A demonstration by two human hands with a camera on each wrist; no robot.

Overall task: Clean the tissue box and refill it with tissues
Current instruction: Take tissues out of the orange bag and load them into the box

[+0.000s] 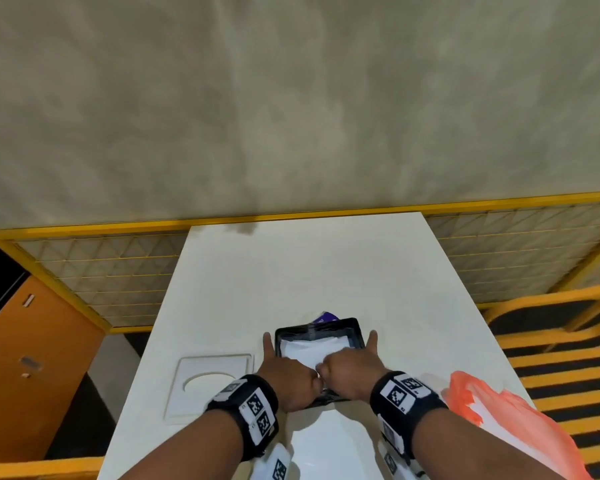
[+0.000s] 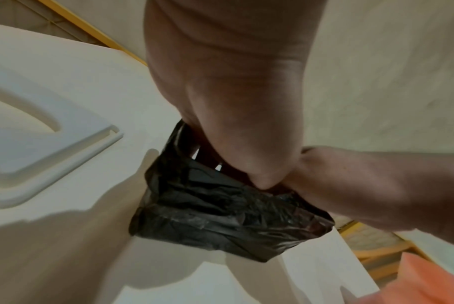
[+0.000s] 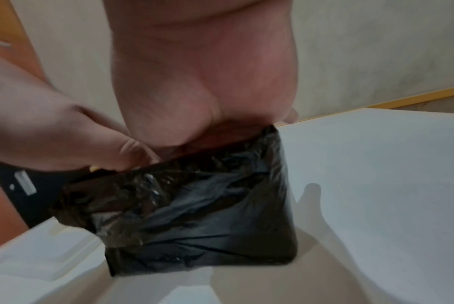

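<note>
Your two hands are meeting over the near rim of the one tissue box [image 1: 319, 332], a black open-topped box wrapped in crinkled black film, standing on the white worktop [image 1: 305, 271] close to its near edge. Your left hand [image 1: 284, 372] is lying along the box's left wall with a finger stretched out flat beside it, while its thumb is pressing down at the near rim. Your right hand [image 1: 350, 365] is mirroring it on the right wall, one finger pointing forward, the other fingers curling over the rim onto the white tissues [image 1: 305, 348] filling the box. Each grip is narrow and closing on the box; in the wrist views the thumbs are sitting side by side at the film-covered edge.

Beyond your fingertips the worktop is lying bare as far as its far edge against the wall. Just left of your left hand, one white lid [image 1: 210, 382] with an oval opening is lying flat, near the left edge. Right of your right wrist, one orange cloth [image 1: 506, 420] is draped over the near right corner. One small purple-and-white item [image 1: 324, 317], too hidden to identify, is peeking out behind the box's far wall.
</note>
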